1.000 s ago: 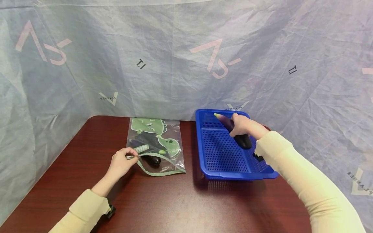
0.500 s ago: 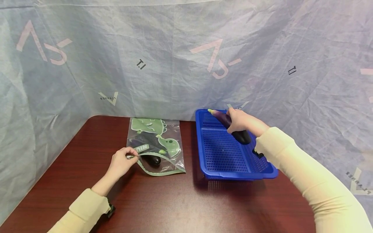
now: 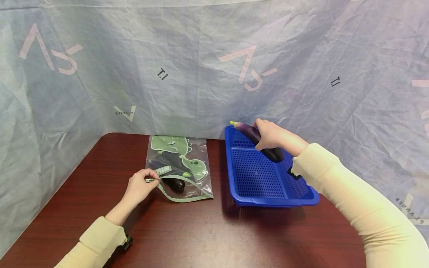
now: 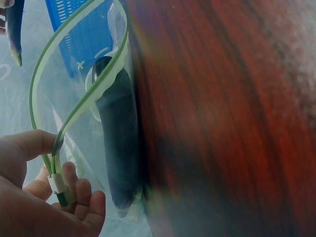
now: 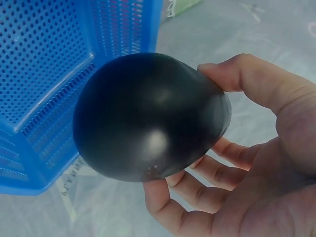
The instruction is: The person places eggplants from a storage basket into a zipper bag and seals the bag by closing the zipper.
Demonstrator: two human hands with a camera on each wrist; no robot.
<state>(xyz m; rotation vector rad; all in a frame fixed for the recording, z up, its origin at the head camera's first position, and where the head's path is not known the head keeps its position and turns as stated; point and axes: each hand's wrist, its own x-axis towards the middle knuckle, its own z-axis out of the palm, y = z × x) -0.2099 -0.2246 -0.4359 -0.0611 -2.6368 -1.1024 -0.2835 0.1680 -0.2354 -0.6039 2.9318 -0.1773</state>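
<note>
My left hand (image 3: pixel 142 186) pinches the corner of a clear zip bag (image 3: pixel 197 149) near its white slider (image 4: pixel 57 182). The bag lies on the table with green cartoon prints, and its green-edged mouth gapes toward me. One dark eggplant (image 4: pixel 121 133) lies inside it, its rounded end (image 3: pixel 177 184) at the mouth. Above the blue basket, my right hand (image 3: pixel 273 136) grips a second eggplant (image 3: pixel 248 132) around the middle. Its yellow-green tip points to the back left, and the dark round end (image 5: pixel 148 118) fills much of the right wrist view.
The blue perforated basket (image 3: pixel 234 182) stands on the right of the reddish-brown wooden table (image 3: pixel 187 234), with a gap between it and the bag. A grey printed cloth (image 3: pixel 201 74) hangs behind the table and along both sides.
My right hand has raised the eggplant and carried it left and back over the basket. The left hand and the bag have stayed in place.
</note>
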